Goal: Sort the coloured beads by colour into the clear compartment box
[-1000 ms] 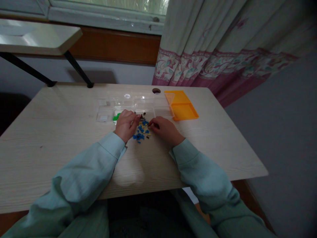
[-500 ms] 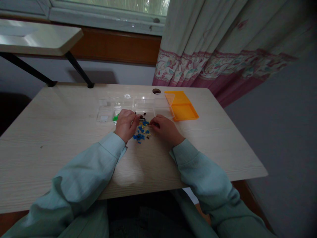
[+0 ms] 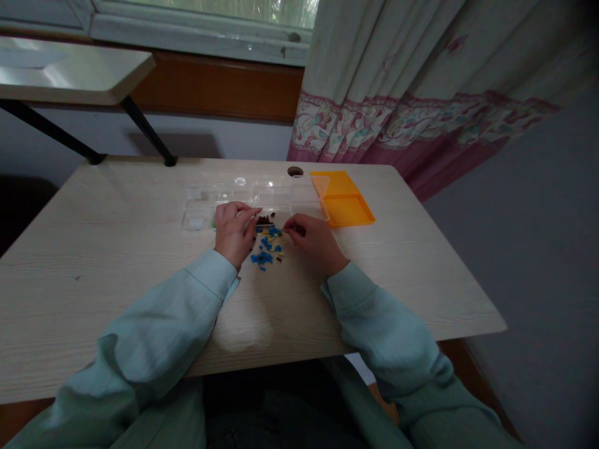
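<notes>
Small blue building bricks lie in a loose heap on the table between my hands, with yellow pieces mixed in. Just behind them is a little pile of dark brown pieces. My left hand is beside that pile at its left, index finger stretched toward it and thumb apart. To the right of the heap, my right hand has its thumb and fingertips pinched together; what is between them is too small to make out. A bit of green shows at my left hand's edge, mostly covered.
Behind my hands lies a clear plastic compartment box. An orange tray sits at its right end, near a round hole in the table. A raised shelf stands at the back left; a curtain hangs behind.
My left hand's fingers have spread and stretched out, uncovering more of the brown pile while hiding most of the green piece. My right hand stays pinched in nearly the same place.
</notes>
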`<action>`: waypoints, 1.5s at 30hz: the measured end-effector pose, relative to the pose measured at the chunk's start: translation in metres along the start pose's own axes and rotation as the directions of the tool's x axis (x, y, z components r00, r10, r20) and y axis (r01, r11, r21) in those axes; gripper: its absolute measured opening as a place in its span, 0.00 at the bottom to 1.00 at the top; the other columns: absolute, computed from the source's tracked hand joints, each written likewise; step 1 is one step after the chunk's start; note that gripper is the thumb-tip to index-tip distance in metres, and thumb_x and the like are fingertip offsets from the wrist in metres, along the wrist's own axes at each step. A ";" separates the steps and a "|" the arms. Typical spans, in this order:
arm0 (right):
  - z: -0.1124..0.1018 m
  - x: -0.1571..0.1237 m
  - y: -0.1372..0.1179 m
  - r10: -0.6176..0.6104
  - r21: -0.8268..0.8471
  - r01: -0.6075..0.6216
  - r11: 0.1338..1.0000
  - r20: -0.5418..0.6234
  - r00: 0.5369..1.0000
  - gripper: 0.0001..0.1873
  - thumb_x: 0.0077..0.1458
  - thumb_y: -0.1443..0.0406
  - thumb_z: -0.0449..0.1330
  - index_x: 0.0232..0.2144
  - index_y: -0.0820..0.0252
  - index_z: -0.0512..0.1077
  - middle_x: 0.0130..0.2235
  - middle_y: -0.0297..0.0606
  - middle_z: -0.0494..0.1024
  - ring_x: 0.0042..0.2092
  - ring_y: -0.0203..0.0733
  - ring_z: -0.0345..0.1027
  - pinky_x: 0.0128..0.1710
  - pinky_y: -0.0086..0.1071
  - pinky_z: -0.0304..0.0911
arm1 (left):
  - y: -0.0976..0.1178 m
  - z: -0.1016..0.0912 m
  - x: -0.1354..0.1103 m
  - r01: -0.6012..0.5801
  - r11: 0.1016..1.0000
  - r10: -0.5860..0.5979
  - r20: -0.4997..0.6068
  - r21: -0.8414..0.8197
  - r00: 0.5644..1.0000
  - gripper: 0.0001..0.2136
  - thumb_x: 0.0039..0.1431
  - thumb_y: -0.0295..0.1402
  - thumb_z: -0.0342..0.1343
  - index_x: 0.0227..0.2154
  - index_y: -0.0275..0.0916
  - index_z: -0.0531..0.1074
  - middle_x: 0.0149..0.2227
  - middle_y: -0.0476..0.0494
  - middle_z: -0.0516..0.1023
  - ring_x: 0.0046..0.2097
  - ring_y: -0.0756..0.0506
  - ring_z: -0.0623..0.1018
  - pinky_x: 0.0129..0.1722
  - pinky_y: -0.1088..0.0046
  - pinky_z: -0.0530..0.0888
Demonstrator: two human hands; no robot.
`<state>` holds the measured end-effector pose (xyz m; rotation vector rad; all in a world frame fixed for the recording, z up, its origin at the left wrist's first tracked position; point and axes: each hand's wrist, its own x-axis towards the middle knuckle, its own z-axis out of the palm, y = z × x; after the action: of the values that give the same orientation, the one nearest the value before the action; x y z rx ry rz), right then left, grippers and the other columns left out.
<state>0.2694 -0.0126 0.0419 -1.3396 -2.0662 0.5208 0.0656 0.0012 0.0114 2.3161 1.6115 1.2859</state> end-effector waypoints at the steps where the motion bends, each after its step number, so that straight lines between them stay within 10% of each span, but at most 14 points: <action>1: 0.000 0.000 0.000 0.003 0.006 -0.003 1.000 -0.008 1.000 0.08 0.53 0.70 0.57 0.36 0.60 0.74 0.34 0.37 0.78 0.35 0.37 0.70 0.36 0.29 0.62 | -0.001 0.000 0.000 -0.007 1.000 0.007 0.002 0.001 1.000 0.12 0.62 0.34 0.50 0.45 0.47 0.74 0.42 0.42 0.69 0.48 0.42 0.64 0.49 0.60 0.63; 16: -0.002 -0.001 -0.003 0.047 0.039 -0.046 0.998 -0.034 0.998 0.05 0.53 0.67 0.58 0.34 0.59 0.73 0.32 0.36 0.78 0.34 0.37 0.70 0.35 0.29 0.61 | 0.002 -0.003 0.001 -0.032 0.999 0.033 0.022 -0.014 0.999 0.14 0.62 0.31 0.47 0.49 0.46 0.72 0.42 0.42 0.69 0.47 0.42 0.65 0.48 0.60 0.64; 26: 0.004 -0.003 -0.014 0.092 0.176 -0.089 0.980 -0.006 0.996 0.09 0.54 0.60 0.59 0.30 0.61 0.73 0.27 0.33 0.74 0.29 0.33 0.64 0.28 0.26 0.56 | 0.009 -0.003 0.002 -0.267 0.956 0.283 0.153 -0.121 0.947 0.13 0.56 0.41 0.58 0.43 0.47 0.75 0.41 0.44 0.73 0.46 0.43 0.68 0.48 0.61 0.65; 45: 0.008 -0.001 -0.012 0.099 0.168 -0.098 0.981 0.002 0.995 0.16 0.56 0.55 0.57 0.26 0.61 0.74 0.27 0.33 0.72 0.30 0.33 0.63 0.30 0.27 0.55 | 0.009 -0.004 0.002 -0.259 0.954 0.276 0.097 -0.152 0.956 0.09 0.56 0.40 0.58 0.35 0.42 0.75 0.36 0.44 0.74 0.42 0.45 0.70 0.43 0.65 0.68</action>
<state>0.2562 -0.0184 0.0439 -1.3461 -1.9108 0.7164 0.0699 -0.0028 0.0194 2.5348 1.1654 1.2327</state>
